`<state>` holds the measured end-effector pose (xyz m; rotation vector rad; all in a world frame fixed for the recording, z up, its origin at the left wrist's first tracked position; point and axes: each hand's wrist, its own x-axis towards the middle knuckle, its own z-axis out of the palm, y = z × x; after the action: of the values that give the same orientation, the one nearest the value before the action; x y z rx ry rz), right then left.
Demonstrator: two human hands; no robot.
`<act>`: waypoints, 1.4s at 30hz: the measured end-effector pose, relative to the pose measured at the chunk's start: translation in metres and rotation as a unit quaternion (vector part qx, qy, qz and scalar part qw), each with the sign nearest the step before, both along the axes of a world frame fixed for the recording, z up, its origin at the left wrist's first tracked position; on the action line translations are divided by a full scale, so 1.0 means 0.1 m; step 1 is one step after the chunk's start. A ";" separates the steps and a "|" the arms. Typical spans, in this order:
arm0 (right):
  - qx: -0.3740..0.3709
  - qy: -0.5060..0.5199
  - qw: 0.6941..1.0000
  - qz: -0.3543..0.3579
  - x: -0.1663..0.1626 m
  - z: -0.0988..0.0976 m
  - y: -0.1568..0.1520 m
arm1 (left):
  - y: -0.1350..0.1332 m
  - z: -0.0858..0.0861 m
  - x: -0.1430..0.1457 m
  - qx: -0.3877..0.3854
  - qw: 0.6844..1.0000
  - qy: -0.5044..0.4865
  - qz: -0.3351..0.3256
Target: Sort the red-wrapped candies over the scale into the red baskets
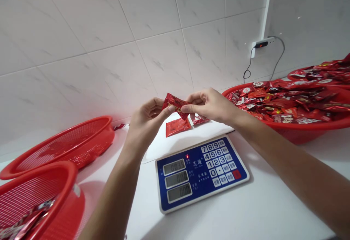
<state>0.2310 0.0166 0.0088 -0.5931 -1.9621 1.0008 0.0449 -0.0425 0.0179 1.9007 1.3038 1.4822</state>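
Observation:
Between my two hands is a small red packet, pinched at both ends above the scale. My left hand grips its left end between thumb and fingers. On the other end, my right hand closes its thumb and forefinger. Below them, the white weighing plate of a digital scale carries a flat red packet and a darker red packet, partly hidden by my right hand. The blue keypad panel of the scale faces me, its small displays lit with digits.
At the right stands a red basket heaped with red packets, with another filled basket behind it. Two red mesh baskets stand at the left, the nearer holding packets. A power strip with cables hangs on the tiled wall.

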 end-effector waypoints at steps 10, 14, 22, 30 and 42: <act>-0.001 -0.015 1.000 -0.015 0.01 0.01 0.01 | 0.00 0.00 0.00 0.062 0.995 0.070 0.039; -0.117 -0.014 0.990 0.073 0.07 0.02 0.07 | 0.00 0.00 -0.02 0.171 0.957 0.234 0.030; -0.111 0.022 0.992 0.049 0.07 -0.02 0.13 | 0.05 -0.03 -0.05 0.018 0.987 0.151 0.051; -0.093 0.022 0.994 0.056 0.07 -0.09 0.16 | 0.09 -0.04 -0.10 -0.066 0.989 0.134 -0.005; 0.094 -0.274 0.883 -0.369 0.59 0.02 0.43 | 0.24 -0.11 -0.41 -0.093 0.950 0.257 0.154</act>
<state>0.2896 0.0591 0.0105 -1.4876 -1.9804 0.1576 0.0043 -0.0183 0.0069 2.1022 1.9730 0.9620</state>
